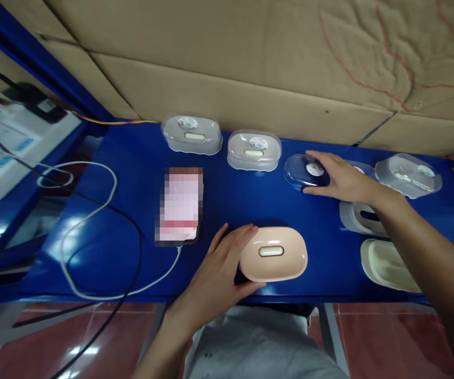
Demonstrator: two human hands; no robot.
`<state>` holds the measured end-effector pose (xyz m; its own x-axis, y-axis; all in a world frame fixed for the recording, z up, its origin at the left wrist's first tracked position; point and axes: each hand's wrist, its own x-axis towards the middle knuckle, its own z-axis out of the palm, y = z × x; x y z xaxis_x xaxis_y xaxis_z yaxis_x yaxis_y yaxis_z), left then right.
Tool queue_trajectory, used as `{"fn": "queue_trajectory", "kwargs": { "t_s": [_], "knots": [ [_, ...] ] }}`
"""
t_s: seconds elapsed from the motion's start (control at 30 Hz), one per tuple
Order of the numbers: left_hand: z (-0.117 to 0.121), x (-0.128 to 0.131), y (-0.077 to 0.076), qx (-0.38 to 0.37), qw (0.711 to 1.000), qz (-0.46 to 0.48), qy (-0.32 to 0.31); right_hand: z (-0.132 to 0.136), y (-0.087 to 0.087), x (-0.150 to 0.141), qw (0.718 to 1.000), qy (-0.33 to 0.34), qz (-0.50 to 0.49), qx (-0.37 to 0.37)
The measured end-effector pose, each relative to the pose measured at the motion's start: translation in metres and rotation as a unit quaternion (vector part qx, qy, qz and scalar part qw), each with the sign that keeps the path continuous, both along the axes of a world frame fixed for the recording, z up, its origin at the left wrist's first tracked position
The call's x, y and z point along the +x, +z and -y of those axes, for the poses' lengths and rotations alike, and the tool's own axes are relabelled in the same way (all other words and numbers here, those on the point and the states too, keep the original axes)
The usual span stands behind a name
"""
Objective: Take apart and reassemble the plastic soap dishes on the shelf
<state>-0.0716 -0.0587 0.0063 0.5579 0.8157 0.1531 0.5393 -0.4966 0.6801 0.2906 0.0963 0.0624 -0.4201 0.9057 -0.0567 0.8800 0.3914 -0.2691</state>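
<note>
My left hand (pixel 221 271) is closed around the left end of a peach oval soap dish (pixel 256 267) near the table's front edge. A small white oblong piece sits in the middle of the dish. Farther back, my right hand (pixel 341 176) grips a clear oval lid (pixel 298 171) with a round white sticker, thumb at its near side and fingers at its far side. The lid rests on or just above the blue table; I cannot tell which. Another clear lid (pixel 363 167) is partly hidden behind my right hand.
Along the back stand lidded soap boxes: one at left (pixel 193 145), one in the middle (pixel 254 158), one at right (pixel 408 176). A white soap dish part (pixel 353 218) and a cream tray (pixel 385 268) lie partly under my right forearm. A phone (pixel 179 205) with a white cable (pixel 114 297) lies left.
</note>
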Motion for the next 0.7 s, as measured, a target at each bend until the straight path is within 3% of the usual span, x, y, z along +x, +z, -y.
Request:
{"fn": "queue_trajectory", "kwargs": {
  "t_s": [0.17, 0.3, 0.43, 0.7],
  "knots": [
    [-0.001, 0.003, 0.007, -0.043, 0.999, 0.014, 0.030, 0.078, 0.025, -0.025, 0.998, 0.035, -0.052, 0.025],
    [-0.001, 0.004, 0.007, -0.055, 0.997, 0.036, 0.042, 0.134, 0.022, -0.065, 0.990, 0.138, -0.033, 0.004],
    [0.000, 0.003, 0.004, -0.045, 0.998, 0.029, 0.042, 0.145, 0.008, -0.089, 0.984, 0.176, -0.037, 0.019],
    [0.000, 0.005, 0.001, -0.005, 0.999, 0.025, 0.031, 0.142, -0.006, -0.091, 0.983, 0.176, -0.051, 0.030]
  ]
}}
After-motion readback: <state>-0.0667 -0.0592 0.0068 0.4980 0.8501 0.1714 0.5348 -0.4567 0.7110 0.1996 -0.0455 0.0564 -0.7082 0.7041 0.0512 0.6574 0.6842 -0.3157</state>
